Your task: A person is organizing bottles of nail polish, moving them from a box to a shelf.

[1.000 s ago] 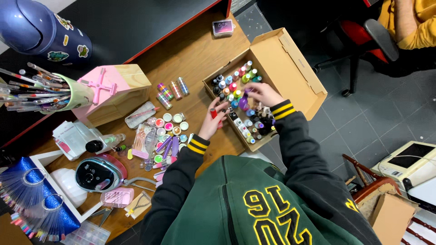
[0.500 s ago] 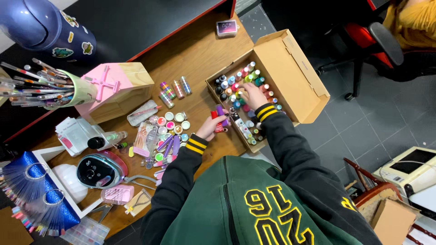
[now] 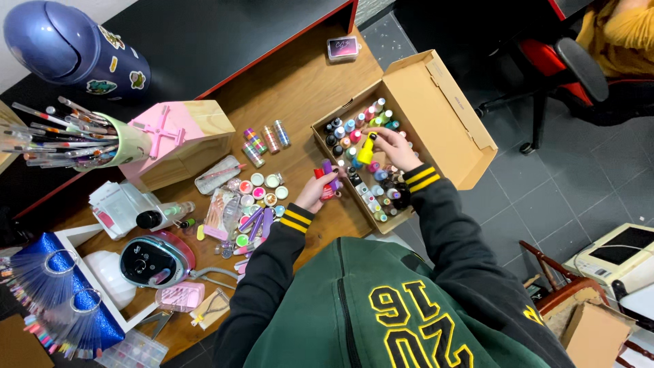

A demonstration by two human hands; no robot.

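Since the earlier frames the right hand point(image 3: 396, 148) has risen out of the rows of the cardboard box point(image 3: 436, 109) with a yellow bottle point(image 3: 366, 150) pinched between thumb and fingers; half a second ago it lay flat among the caps with nothing yellow in it; judged from this, one more bottle is being drawn from the stock. Left hand point(image 3: 319, 189) has shifted little; it sits just left of the box's near corner, fingers curled shut around a red bottle point(image 3: 325, 185) and a purple bottle point(image 3: 329, 170). Remaining bottles point(image 3: 354, 129) stand upright in the box's left half; its right half is bare cardboard. Loose small jars point(image 3: 266, 187) lie on the wooden table point(image 3: 300, 82) well left of the box, beside the pink wooden block point(image 3: 180, 140).
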